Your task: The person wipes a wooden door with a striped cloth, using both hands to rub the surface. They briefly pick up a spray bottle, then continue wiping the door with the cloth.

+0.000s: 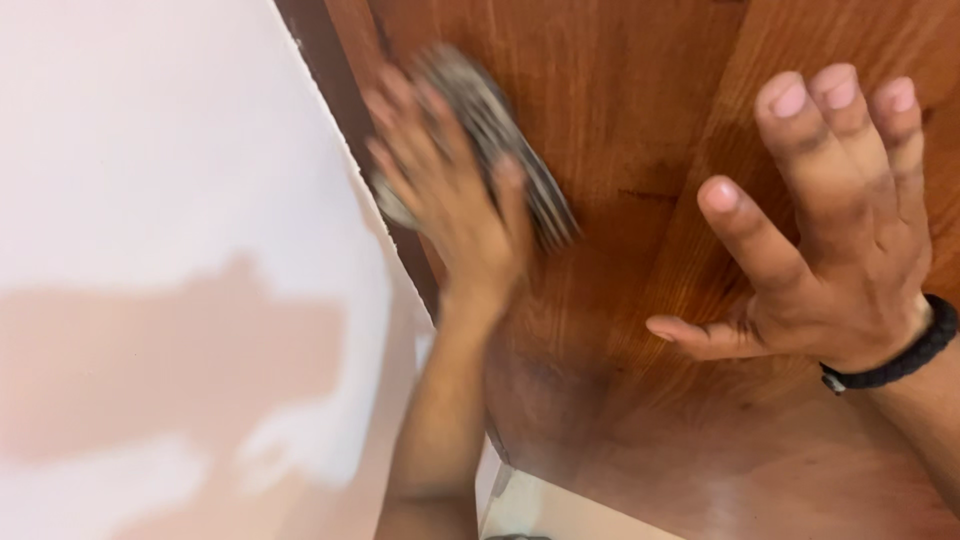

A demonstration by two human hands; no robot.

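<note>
Near the wood panel's left edge, your left hand grips a blurred grey pad; your right hand braces, fingers spread. Drift left and you could scuff the white wall.

wood panel — reddish-brown, streaked grain | pad — grey | wall — white, pinkish patches | wristband — black, braided

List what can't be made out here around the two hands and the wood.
- Pad, head view: motion blur hides its material and exact shape.
- Left hand: blurred, and its palm faces away, so the grip is unclear.
- Right hand: whether the fingertips touch the wood panel cannot be told.
- Wristband: partly behind the wrist.
- Wood panel: cut off by the top and right edges.
- White wall: overexposed, no detail.
</note>
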